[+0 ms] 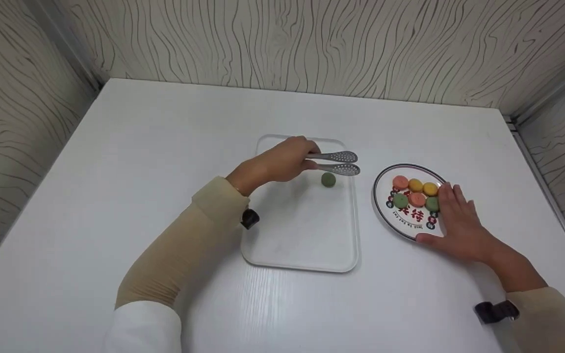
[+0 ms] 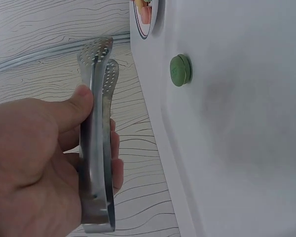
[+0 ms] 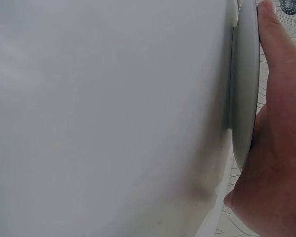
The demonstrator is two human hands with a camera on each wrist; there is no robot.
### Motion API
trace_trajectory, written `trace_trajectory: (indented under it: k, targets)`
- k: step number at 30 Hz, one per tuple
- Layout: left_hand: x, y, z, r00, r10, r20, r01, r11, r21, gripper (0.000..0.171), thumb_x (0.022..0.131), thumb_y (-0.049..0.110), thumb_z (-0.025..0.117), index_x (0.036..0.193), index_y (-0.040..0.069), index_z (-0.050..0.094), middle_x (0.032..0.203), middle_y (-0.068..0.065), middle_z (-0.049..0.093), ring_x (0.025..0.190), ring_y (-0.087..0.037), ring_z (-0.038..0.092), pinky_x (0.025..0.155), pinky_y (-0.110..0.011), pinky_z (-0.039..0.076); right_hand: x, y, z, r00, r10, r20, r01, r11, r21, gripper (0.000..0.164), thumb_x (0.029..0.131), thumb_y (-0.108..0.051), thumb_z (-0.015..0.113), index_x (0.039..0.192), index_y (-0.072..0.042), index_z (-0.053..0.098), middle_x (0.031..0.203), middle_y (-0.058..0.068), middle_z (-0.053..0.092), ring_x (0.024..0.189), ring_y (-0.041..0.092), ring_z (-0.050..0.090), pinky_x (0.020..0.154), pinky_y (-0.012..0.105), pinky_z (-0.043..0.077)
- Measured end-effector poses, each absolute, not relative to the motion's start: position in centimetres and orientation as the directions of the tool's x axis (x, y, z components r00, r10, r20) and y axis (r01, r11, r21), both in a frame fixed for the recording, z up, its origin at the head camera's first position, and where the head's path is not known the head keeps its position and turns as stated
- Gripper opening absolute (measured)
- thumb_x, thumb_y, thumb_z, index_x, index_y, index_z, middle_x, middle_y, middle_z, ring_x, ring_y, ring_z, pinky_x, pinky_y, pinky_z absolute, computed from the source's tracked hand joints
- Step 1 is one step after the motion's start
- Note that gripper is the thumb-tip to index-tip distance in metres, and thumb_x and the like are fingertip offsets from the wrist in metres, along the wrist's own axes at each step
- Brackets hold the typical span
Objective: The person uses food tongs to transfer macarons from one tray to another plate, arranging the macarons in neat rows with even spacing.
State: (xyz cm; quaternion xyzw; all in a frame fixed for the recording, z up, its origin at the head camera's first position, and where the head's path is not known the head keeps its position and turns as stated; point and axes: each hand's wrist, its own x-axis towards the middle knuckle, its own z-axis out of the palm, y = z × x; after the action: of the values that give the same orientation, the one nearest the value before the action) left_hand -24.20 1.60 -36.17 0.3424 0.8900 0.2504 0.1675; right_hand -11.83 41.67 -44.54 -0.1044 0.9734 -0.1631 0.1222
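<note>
My left hand [image 1: 287, 159] holds steel tongs [image 2: 94, 148] with perforated tips, their two arms slightly apart and nothing between them. Those tips are over the far right part of a white tray [image 1: 302, 268]. Just below them in the head view, one green macaron [image 1: 328, 180] lies on the tray. To the right stands a round plate [image 1: 385, 213] with a dark rim and red lettering. Pink, yellow and green macarons [image 1: 417, 199] sit on it in two rows. Against the plate's right edge rests my right hand [image 1: 461, 230], fingers straight and thumb at the near rim.
The white table [image 1: 165, 127] carries the tray and the plate side by side, with a narrow gap between them. A wood-grain patterned panel [image 1: 272, 44] stands along the back, with similar panels at both sides.
</note>
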Motion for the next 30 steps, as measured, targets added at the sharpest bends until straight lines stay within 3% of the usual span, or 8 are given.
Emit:
trace_trajectory:
  k: [13, 30]
  targets:
    - [-24.4, -0.3, -37.1, -0.754, 0.637, -0.164, 0.463, 0.691, 0.555, 0.035, 0.104, 0.018, 0.060, 0.135, 0.001, 0.060, 0.125, -0.010, 0.063, 0.108, -0.020, 0.055, 0.097, -0.034, 0.047, -12.0, 41.7, -44.6, -0.949, -0.227, -0.218, -0.144, 0.930, -0.339, 0.130, 0.087, -0.059, 0.072, 0.155, 0.011, -0.014, 0.162, 0.035, -0.013, 0.149, 0.048, -0.020, 0.114, 0.072, -0.008]
    - [-24.6, -2.0, -38.6, -0.754, 0.626, -0.201, 0.435, 0.704, 0.562, 0.036, 0.105, 0.016, 0.059, 0.135, -0.002, 0.059, 0.128, -0.014, 0.063, 0.111, -0.023, 0.056, 0.099, -0.036, 0.047, -11.9, 41.8, -44.7, -0.948, -0.235, -0.213, -0.149, 0.922, -0.357, 0.129, 0.088, -0.057, 0.072, 0.155, 0.009, -0.016, 0.163, 0.033, -0.014, 0.149, 0.046, -0.022, 0.115, 0.068, -0.011]
